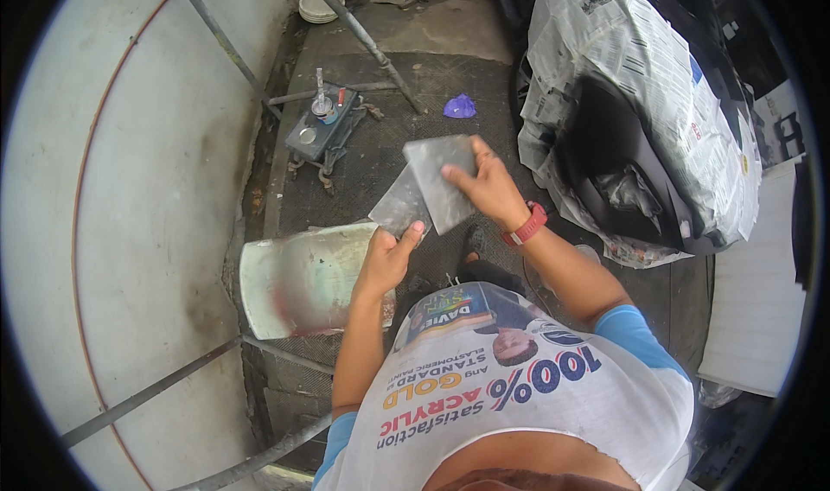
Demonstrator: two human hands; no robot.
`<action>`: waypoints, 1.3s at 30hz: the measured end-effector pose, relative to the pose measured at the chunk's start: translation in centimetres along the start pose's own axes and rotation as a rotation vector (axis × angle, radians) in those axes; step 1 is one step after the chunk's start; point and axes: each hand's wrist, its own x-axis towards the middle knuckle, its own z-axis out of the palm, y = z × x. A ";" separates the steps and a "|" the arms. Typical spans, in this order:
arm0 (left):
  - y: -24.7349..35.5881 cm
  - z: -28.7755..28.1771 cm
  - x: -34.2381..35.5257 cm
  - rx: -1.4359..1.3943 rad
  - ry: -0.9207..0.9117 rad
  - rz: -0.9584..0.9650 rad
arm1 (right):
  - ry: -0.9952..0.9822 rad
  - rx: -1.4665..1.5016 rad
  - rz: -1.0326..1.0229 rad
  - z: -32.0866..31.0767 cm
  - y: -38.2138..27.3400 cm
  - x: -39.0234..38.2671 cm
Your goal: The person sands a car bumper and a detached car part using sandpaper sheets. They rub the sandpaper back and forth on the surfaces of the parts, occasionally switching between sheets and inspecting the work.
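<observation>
My right hand grips a flat grey rectangular plate by its far right edge, thumb on top. A second flat grey plate is pinched in my left hand by its near end. The right plate overlaps the left one, and part of the left plate is hidden beneath it; whether the two touch I cannot tell. Both plates look smeared and dull. Just left of my left hand lies a pale green curved panel with a reddish patch.
A small dark stand bears a small tin and a round lid. Crumpled purple plastic lies on the floor. Metal poles cross ahead, beside a white wall. At right stands a newspaper-covered vehicle with a dark panel.
</observation>
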 end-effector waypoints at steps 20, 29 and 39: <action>-2.7 -1.4 1.4 -0.442 0.062 -0.049 | -0.585 0.175 -0.031 2.7 -1.7 -2.8; -3.5 -1.0 1.2 0.015 0.028 -0.267 | 0.067 -0.061 0.012 1.5 2.9 -2.7; -4.2 -0.7 1.4 -0.511 -0.034 -0.238 | -0.473 -0.026 -0.005 2.1 0.0 -4.0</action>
